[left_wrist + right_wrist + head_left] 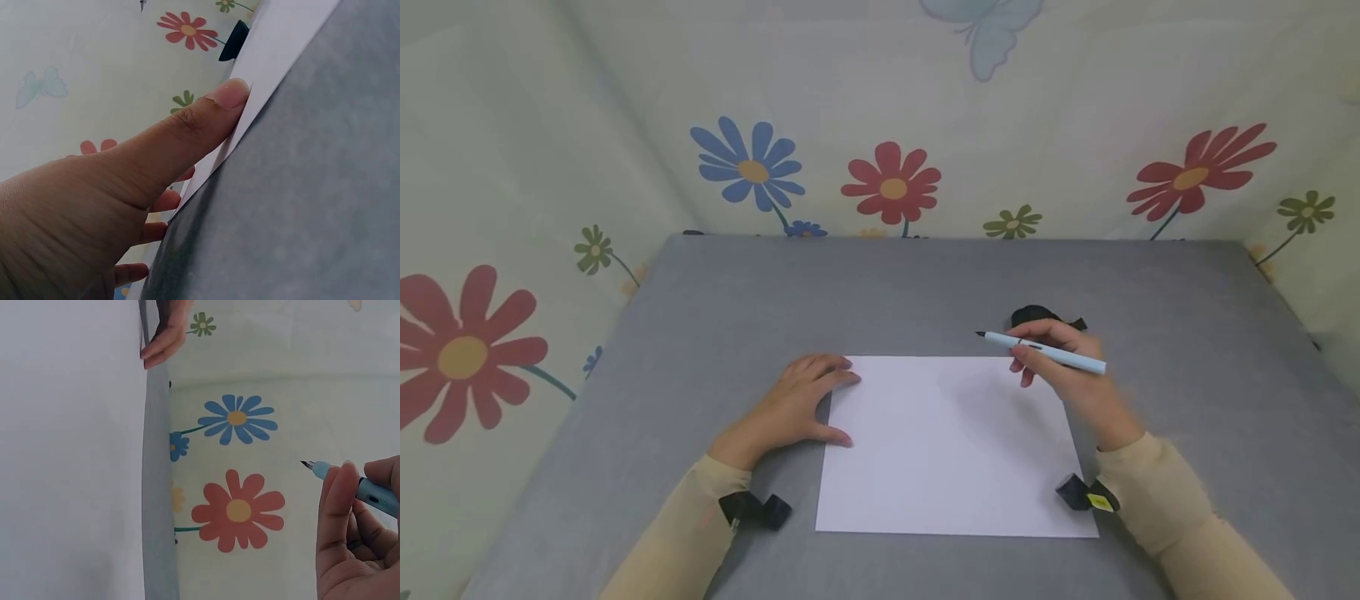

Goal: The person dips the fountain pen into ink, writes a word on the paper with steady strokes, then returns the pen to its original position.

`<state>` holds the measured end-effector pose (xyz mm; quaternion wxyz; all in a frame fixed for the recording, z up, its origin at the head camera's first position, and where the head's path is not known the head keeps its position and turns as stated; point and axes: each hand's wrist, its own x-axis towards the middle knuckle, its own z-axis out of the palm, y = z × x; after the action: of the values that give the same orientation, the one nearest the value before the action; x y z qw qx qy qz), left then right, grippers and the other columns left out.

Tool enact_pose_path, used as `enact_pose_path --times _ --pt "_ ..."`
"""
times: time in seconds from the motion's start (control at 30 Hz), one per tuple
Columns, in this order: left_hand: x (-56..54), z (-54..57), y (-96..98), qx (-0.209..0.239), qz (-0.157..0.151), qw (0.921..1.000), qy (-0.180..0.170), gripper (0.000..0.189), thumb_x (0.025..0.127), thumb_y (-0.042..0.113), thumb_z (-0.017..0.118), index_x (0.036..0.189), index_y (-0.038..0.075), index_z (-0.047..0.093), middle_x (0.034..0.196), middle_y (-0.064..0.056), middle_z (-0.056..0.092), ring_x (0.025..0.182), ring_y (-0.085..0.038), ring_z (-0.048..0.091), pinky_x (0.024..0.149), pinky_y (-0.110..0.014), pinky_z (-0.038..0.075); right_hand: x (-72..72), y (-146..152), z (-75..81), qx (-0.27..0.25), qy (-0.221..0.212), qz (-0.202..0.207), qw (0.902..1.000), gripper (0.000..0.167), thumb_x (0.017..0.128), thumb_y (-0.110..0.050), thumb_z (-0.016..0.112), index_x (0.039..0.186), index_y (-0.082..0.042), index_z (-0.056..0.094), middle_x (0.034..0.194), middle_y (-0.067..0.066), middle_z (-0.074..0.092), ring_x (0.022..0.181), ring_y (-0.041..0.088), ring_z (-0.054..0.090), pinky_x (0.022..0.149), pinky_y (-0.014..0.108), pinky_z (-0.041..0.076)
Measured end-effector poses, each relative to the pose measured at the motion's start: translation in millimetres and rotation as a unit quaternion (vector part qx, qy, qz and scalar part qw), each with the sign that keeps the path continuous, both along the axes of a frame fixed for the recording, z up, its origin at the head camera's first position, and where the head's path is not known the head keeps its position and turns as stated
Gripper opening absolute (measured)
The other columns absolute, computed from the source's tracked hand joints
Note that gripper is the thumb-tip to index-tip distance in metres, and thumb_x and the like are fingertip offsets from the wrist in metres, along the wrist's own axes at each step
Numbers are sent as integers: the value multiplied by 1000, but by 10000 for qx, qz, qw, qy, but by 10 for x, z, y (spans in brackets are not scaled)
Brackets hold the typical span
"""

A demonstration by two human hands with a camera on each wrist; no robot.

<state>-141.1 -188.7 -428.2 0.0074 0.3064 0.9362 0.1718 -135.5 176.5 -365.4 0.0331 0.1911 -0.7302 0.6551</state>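
Pinching a light-blue pen (1060,356) between thumb and fingers, the right hand (1080,392) is raised near the far right corner of a white sheet (940,467), the dark nib (981,334) pointing out to that hand's left. A black object (1033,315) lies just beyond the hand. The left hand (792,406), its thumb and fingers spread apart, touches the sheet, which extends rightward from its fingertips.

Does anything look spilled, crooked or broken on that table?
Nothing stands out: the white paper lies flat and looks unmarked, the left hand rests at its edge, and the right hand holds a light-blue pen. One black object is partly hidden behind that hand, so I can't identify it.
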Motion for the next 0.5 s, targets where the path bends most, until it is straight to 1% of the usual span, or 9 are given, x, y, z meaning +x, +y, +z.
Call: enact_pose_path --times 0.13,0.33,0.5 --pt "-7 2 11 -9 -24 10000 6 85 60 55 84 130 16 58 138 -8 52 131 -31 44 112 -55 30 60 -106 -34 -99 -37 92 9999 17 91 5 58 105 13 57 82 -5 68 65 9 62 56 22 54" --pt "1 25 24 -34 -21 10000 57 84 59 54 85 129 15 59 137 -9 52 130 -31 44 111 -55 31 171 -255 -47 -153 -352 193 9991 18 93 0 58 107 11 58 82 -3 67 65 11 61 59 24 55" --pt "-2 12 17 10 -16 10000 75 84 59 53 85 129 15 59 136 -9 53 130 -31 45 111 -55 31 233 -368 -91 -127 -558 290 9979 19 94 -4 58 108 9 59 83 -1 66 68 12 63 59 26 56"
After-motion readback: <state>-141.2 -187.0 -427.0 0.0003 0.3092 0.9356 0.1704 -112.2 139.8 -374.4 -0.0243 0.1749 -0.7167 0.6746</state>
